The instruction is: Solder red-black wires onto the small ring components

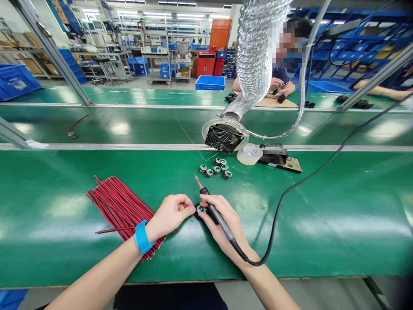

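My right hand (222,224) is closed around a black soldering iron (213,209), whose tip points up and to the left; its fingertips also touch a small round green-and-silver part (201,209) lying on the green bench. My left hand (171,213), a blue band on its wrist, is curled shut and pinches the same small part from the left. A red-and-black wire runs under that hand. A bundle of red-and-black wires (119,209) lies just left of my left hand. Several more round parts (215,168) sit in a cluster beyond the iron's tip.
A fume fan (224,137) on a silver flexible duct hangs over the far bench edge, beside a tape roll (249,154) and a black iron stand (274,154). The iron's black cable (290,189) curves off right. A person (284,82) works across the conveyor.
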A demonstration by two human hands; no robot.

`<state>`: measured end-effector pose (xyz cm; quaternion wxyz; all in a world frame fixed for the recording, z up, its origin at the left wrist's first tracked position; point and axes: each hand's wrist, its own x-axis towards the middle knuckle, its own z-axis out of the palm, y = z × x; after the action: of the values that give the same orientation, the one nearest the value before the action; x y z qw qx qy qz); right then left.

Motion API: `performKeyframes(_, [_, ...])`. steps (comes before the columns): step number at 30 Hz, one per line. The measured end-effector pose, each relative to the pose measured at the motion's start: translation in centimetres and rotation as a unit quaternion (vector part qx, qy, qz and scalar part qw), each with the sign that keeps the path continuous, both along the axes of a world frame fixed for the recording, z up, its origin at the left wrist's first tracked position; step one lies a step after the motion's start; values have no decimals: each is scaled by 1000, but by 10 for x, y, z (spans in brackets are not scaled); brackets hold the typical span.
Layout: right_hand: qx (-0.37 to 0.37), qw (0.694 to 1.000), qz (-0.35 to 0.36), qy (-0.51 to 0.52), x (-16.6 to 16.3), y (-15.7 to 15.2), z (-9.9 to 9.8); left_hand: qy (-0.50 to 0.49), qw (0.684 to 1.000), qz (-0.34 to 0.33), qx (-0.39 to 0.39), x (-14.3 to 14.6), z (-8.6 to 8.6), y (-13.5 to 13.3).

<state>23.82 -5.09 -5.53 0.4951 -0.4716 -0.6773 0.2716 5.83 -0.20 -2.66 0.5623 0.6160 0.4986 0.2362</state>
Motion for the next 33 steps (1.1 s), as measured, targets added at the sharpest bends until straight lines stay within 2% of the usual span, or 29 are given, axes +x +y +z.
performKeyframes(4, [38,999,-32,10,0,-2,6,1,1000,5,7,-1,1,-4])
performKeyframes(9, [86,981,-172,15,5,-13,11,4,1000,9,17,0,0,-5])
performKeyframes(11, [112,975,-193,14,7,-17,10,8,1000,11,21,0,-2,-5])
performKeyframes(15, [158,970,-184,-1,8,-19,9,16,999,15,27,0,-4,-6])
performKeyframes(33, [193,971,-140,-31,8,-18,8,13,999,45,17,4,-5,-8])
